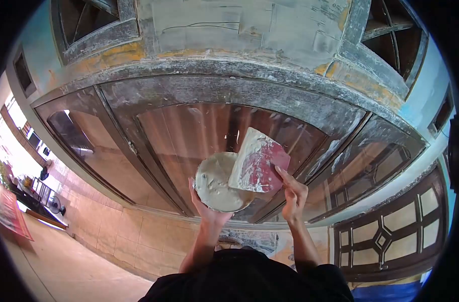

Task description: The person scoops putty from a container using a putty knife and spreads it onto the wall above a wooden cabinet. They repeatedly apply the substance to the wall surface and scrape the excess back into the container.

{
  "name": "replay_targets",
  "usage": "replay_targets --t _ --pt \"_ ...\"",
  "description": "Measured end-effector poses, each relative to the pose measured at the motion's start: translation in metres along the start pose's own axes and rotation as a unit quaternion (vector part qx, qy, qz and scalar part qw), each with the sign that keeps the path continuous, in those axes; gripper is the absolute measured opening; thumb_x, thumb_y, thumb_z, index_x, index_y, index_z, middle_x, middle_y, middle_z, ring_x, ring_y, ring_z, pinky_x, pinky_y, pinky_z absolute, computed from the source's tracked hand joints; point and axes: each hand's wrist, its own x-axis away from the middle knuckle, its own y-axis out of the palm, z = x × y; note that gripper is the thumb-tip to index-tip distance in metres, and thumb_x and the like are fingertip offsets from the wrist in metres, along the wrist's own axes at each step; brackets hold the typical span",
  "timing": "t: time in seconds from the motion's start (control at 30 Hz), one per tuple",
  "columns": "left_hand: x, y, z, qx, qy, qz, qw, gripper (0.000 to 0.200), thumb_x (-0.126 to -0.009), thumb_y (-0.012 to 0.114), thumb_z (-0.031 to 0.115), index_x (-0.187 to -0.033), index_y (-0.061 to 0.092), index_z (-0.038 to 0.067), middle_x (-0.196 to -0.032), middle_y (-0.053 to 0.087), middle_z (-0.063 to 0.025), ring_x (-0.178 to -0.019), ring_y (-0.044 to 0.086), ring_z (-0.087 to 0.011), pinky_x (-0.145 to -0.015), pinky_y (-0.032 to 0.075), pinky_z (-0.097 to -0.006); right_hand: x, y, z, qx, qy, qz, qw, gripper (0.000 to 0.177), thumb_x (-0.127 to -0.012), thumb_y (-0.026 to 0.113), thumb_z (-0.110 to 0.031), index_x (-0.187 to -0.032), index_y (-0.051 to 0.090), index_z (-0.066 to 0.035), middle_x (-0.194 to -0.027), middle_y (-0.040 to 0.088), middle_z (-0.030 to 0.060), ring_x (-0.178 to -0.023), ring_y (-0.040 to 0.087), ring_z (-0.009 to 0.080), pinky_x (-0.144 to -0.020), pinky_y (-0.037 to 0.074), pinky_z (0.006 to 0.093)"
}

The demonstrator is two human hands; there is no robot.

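My left hand supports a round bowl of wet, grey-white plaster from below, its fingers curled up round the side. In my right hand is a red plastic plastering spreader, pinched at its right edge between thumb and fingers. Thick plaster smears cover the spreader's left part, and its lower left edge overlaps the bowl's right side. Lumps and ridges mark the plaster's surface.
Before me stands a dark wooden door frame with glass panes, dusted white. Above it is a patchy plastered wall. A panelled wooden door is at the lower right. Far left, a fan stands on the tiled floor.
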Motion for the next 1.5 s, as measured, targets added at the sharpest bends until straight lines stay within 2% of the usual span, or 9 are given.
replay_targets --t 0.07,0.13,0.33,0.43,0.6,0.7,1.03,1.13,1.5 --pt "-0.002 -0.002 -0.002 0.003 -0.005 0.002 1.000 0.069 -0.087 0.039 0.068 -0.132 0.051 0.016 -0.133 0.053 -0.0065 -0.120 0.050 -0.0312 -0.101 0.038 -0.0514 -0.006 0.008 0.001 0.049 -0.043 -0.002 0.998 0.030 -0.088 0.061 -0.004 -0.118 0.064 0.002 -0.091 0.070 0.0146 -0.072 0.058 0.0058 -0.064 0.045 0.0182" --pt "-0.003 -0.004 -0.004 0.018 -0.003 -0.002 1.000 0.070 -0.087 0.039 0.068 -0.133 0.050 0.016 -0.133 0.053 -0.0066 -0.121 0.049 -0.0311 -0.102 0.037 -0.0516 -0.010 0.023 -0.015 -0.125 0.179 0.089 0.972 0.034 -0.088 0.063 0.001 -0.122 0.061 0.002 -0.104 0.067 0.0160 -0.084 0.060 0.0080 -0.073 0.049 0.0192" --pt "-0.001 -0.002 -0.007 0.031 0.002 0.022 0.999 0.069 -0.089 0.038 0.066 -0.134 0.050 0.015 -0.136 0.050 -0.0079 -0.123 0.047 -0.0323 -0.103 0.036 -0.0523 -0.013 0.016 -0.001 -0.037 0.074 0.136 0.987 0.042 -0.085 0.065 0.007 -0.123 0.048 0.002 -0.109 0.061 0.0135 -0.098 0.063 0.0170 -0.079 0.053 0.0242" --pt "0.000 -0.001 -0.009 0.041 0.000 -0.001 0.999 0.069 -0.088 0.038 0.067 -0.134 0.050 0.016 -0.136 0.050 -0.0074 -0.123 0.047 -0.0321 -0.103 0.036 -0.0529 -0.013 0.018 -0.002 -0.043 0.073 0.165 0.983 0.049 -0.086 0.063 0.006 -0.130 0.041 0.000 -0.104 0.062 0.0137 -0.093 0.064 0.0174 -0.075 0.052 0.0248" --pt "0.000 0.002 -0.013 0.025 0.002 0.022 0.999 0.070 -0.087 0.039 0.069 -0.134 0.050 0.018 -0.136 0.050 -0.0053 -0.123 0.047 -0.0306 -0.103 0.037 -0.0520 -0.002 0.010 0.022 0.184 0.041 0.104 0.977 0.023 -0.086 0.059 0.006 -0.110 0.058 0.004 -0.089 0.064 0.0125 -0.083 0.065 0.0183 -0.072 0.051 0.0274" --pt "0.000 0.003 -0.015 0.017 -0.009 0.023 1.000 0.072 -0.086 0.039 0.071 -0.134 0.050 0.019 -0.136 0.050 -0.0038 -0.123 0.047 -0.0291 -0.102 0.037 -0.0503 0.000 0.017 0.019 0.139 0.060 0.126 0.980 0.015 -0.085 0.059 0.006 -0.099 0.063 0.005 -0.085 0.063 0.0138 -0.079 0.065 0.0195 -0.071 0.051 0.0279" --pt "-0.001 0.005 -0.019 0.024 -0.013 -0.002 1.000 0.073 -0.087 0.038 0.070 -0.136 0.048 0.016 -0.136 0.050 -0.0057 -0.124 0.046 -0.0290 -0.104 0.036 -0.0494 0.010 0.017 0.022 0.151 0.044 0.107 0.982 0.018 -0.083 0.062 0.006 -0.101 0.063 0.002 -0.080 0.060 0.0154 -0.069 0.063 0.0239 -0.063 0.049 0.0275" --pt "-0.001 0.000 -0.018 0.055 -0.028 -0.039 0.997 0.070 -0.089 0.039 0.066 -0.134 0.050 0.015 -0.136 0.050 -0.0082 -0.124 0.047 -0.0316 -0.105 0.035 -0.0517 0.013 0.013 0.024 0.182 0.024 0.097 0.978 0.014 -0.084 0.062 0.004 -0.097 0.063 0.002 -0.076 0.059 0.0152 -0.065 0.060 0.0250 -0.059 0.047 0.0291" --pt "-0.004 -0.003 -0.018 0.022 -0.048 0.010 0.999 0.071 -0.086 0.040 0.069 -0.133 0.051 0.017 -0.133 0.053 -0.0046 -0.121 0.049 -0.0288 -0.101 0.038 -0.0491 0.010 -0.010 -0.003 0.300 0.006 0.015 0.954 0.007 -0.085 0.059 0.002 -0.092 0.060 0.001 -0.074 0.056 0.0166 -0.062 0.058 0.0353 -0.055 0.045 0.0361"
